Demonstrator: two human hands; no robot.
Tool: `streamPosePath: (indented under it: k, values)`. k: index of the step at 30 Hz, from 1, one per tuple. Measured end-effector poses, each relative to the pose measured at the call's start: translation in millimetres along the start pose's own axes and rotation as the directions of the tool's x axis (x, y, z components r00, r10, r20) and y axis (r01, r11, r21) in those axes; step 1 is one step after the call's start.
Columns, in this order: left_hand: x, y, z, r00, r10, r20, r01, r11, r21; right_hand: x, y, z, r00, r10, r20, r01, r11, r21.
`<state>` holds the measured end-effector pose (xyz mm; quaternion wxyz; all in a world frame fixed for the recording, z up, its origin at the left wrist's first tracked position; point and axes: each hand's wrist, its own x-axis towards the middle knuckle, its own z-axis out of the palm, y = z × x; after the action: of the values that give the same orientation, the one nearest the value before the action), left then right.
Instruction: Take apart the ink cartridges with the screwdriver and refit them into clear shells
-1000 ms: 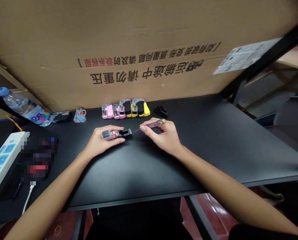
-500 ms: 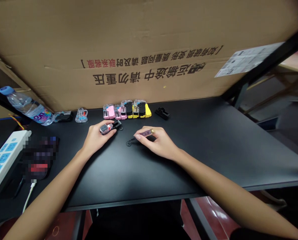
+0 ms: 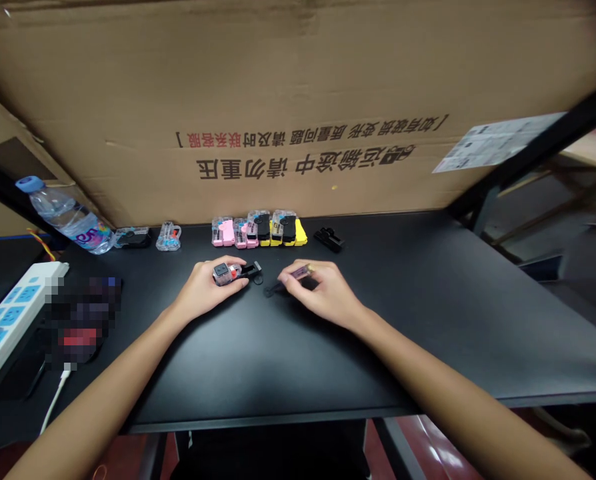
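Observation:
My left hand (image 3: 201, 290) is closed round a small clear plastic device (image 3: 227, 272) with a black square on top and a red part inside. A black slotted clip piece (image 3: 251, 269) sticks out of its right end, and a small dark ring (image 3: 259, 280) shows by its tip. To the right, my right hand (image 3: 325, 290) pinches a slim purplish see-through tool (image 3: 303, 271) with a gold-coloured end. A dark thin part (image 3: 273, 289) with a rounded end extends from it toward the left hand, low over the table. The tool's exact kind is unclear.
Behind the hands stand several pink, black and yellow clear-cased devices (image 3: 258, 230). A loose black clip (image 3: 329, 239) lies right of them, a clear case (image 3: 169, 237) left. A water bottle (image 3: 71, 217), power strip (image 3: 18, 307) and cardboard box (image 3: 298, 80) border the black table (image 3: 258, 373).
My left hand has come slightly toward me and to the right with the device. The gap between the two hands has narrowed. The camera view has shifted a little.

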<state>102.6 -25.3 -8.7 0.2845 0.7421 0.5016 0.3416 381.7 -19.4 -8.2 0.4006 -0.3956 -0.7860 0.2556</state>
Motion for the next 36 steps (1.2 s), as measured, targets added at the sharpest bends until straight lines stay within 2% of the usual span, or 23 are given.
streamPosePath:
  k: [3, 5, 9, 13, 20, 24, 28, 33, 36]
  values:
    - [-0.2, 0.4, 0.1, 1.0, 0.004, 0.004, -0.004, 1.0, -0.013, 3.4, 6.5, -6.1, 0.99, -0.001, -0.143, -0.009, 0.998, -0.068]
    - [-0.4, 0.0, 0.1, 1.0, -0.007, -0.001, 0.007, 1.0, -0.027, 5.3, 3.4, -7.6, 0.986, -0.024, -0.165, 0.016, 0.998, -0.053]
    - [-0.7, 0.1, 0.0, 0.999, -0.034, 0.004, 0.034, 0.999, -0.042, 5.3, -9.3, -2.9, 0.994, -0.09, -0.056, 0.09, 0.996, -0.003]
    - [-0.4, 1.5, -0.5, 0.998, -0.047, -0.043, 0.046, 0.999, -0.02, 2.9, -13.5, 3.4, 0.988, -0.155, 0.006, 0.155, 0.988, 0.013]
    - [-0.1, 0.5, -1.3, 0.996, -0.084, -0.02, 0.084, 0.996, -0.039, 1.6, -3.7, 7.8, 0.992, -0.105, 0.065, 0.106, 0.994, -0.007]
    - [0.1, -1.6, -2.8, 0.997, -0.083, -0.004, 0.083, 0.996, -0.022, 2.8, 10.4, 2.8, 0.997, -0.061, -0.038, 0.058, 0.995, -0.08]
    - [0.6, -3.7, -10.5, 0.999, -0.032, 0.035, 0.031, 0.999, 0.031, 6.0, 15.0, -5.5, 0.98, -0.105, -0.169, 0.082, 0.988, -0.134]
    - [1.4, -8.3, -22.2, 0.991, -0.034, 0.127, 0.021, 0.995, 0.101, 8.0, 2.6, -8.8, 0.962, -0.168, -0.214, 0.151, 0.984, -0.092]
    - [0.8, -10.2, -22.3, 0.987, 0.01, 0.162, -0.019, 0.998, 0.057, 7.2, -4.3, -7.6, 0.952, -0.235, -0.194, 0.216, 0.97, -0.114]
